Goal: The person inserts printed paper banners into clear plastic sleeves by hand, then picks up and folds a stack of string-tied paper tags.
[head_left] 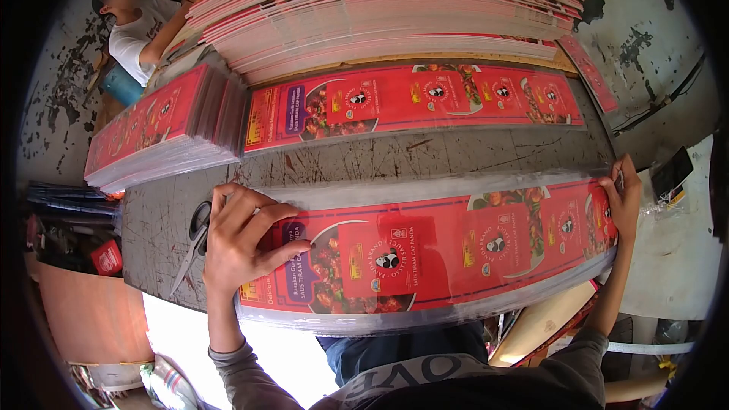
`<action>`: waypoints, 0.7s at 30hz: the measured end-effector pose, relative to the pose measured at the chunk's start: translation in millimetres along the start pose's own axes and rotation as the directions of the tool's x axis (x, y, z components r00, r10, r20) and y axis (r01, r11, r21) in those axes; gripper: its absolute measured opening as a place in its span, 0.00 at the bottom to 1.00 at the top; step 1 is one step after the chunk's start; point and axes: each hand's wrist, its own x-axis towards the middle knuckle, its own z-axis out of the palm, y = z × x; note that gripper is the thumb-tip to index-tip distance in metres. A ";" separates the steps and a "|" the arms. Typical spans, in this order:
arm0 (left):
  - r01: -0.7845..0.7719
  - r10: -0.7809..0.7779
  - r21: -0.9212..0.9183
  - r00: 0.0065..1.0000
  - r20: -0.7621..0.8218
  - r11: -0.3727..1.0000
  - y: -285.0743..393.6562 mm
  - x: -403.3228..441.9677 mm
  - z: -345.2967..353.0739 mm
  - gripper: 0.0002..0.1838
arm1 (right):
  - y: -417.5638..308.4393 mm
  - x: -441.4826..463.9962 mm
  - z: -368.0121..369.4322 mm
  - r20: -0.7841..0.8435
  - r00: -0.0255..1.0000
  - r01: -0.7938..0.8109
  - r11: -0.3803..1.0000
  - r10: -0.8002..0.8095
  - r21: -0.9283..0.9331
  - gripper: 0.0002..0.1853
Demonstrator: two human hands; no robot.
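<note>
In front of me lies a pile of long red printed strips in clear plastic [444, 243], with sauce and panda designs on the top one. My left hand [241, 231] rests at its left end, thumb stretched over the print and fingers apart, bent toward the far edge. At the opposite end, my right hand [626, 196] grips the far corner of the plastic-covered strip, its fingers partly hidden. Scissors [196, 239] lie on the table just left of my left hand.
Beyond lies another red strip [410, 102], before a tall stack of printed boards [395, 19]. A plastic-covered pile [156, 129] stands at the left of the scratched grey table [380, 156]. A person in a white shirt [140, 42] is at the back left.
</note>
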 end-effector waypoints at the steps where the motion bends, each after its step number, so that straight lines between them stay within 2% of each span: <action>1: 0.000 0.000 0.000 1.000 0.000 1.000 0.3 0.2 -0.3 0.21 | 0.3 -0.3 0.8 -0.013 1.000 -0.003 1.000 0.003 0.028 0.20; 3: 0.031 -0.031 -0.005 0.999 0.035 1.000 0.7 0.3 -0.6 0.25 | 0.9 0.1 1.9 -0.016 1.000 0.015 1.000 -0.014 0.020 0.20; 7: 0.035 -0.034 -0.001 0.997 0.062 0.999 0.4 -0.2 -1.1 0.26 | 0.1 1.1 2.2 -0.020 0.999 0.037 0.999 -0.037 -0.005 0.19; 9: 0.060 -0.052 -0.081 0.994 0.096 0.995 -1.3 -0.1 -0.2 0.25 | -0.9 1.4 1.5 -0.008 1.000 0.019 1.000 -0.019 -0.009 0.19; 14: 0.079 -0.068 -0.105 0.993 0.098 0.991 -4.2 -4.3 2.2 0.25 | -0.4 2.3 0.1 0.001 0.999 0.035 0.999 -0.035 -0.009 0.19; 16: 0.097 -0.087 -0.124 0.992 0.087 0.988 -4.4 -5.7 3.2 0.25 | -2.8 1.9 -3.1 0.091 0.992 -0.085 0.996 0.089 -0.040 0.19; 19: 0.107 -0.097 -0.127 0.992 0.082 0.986 -3.7 -2.9 1.7 0.23 | -3.4 1.4 -2.2 0.081 0.993 -0.087 0.995 0.090 -0.038 0.18; 21: 0.173 -0.166 -0.037 0.976 0.140 0.984 -3.0 0.3 -2.9 0.19 | -4.0 1.1 -2.6 0.085 0.991 -0.102 0.994 0.104 -0.022 0.17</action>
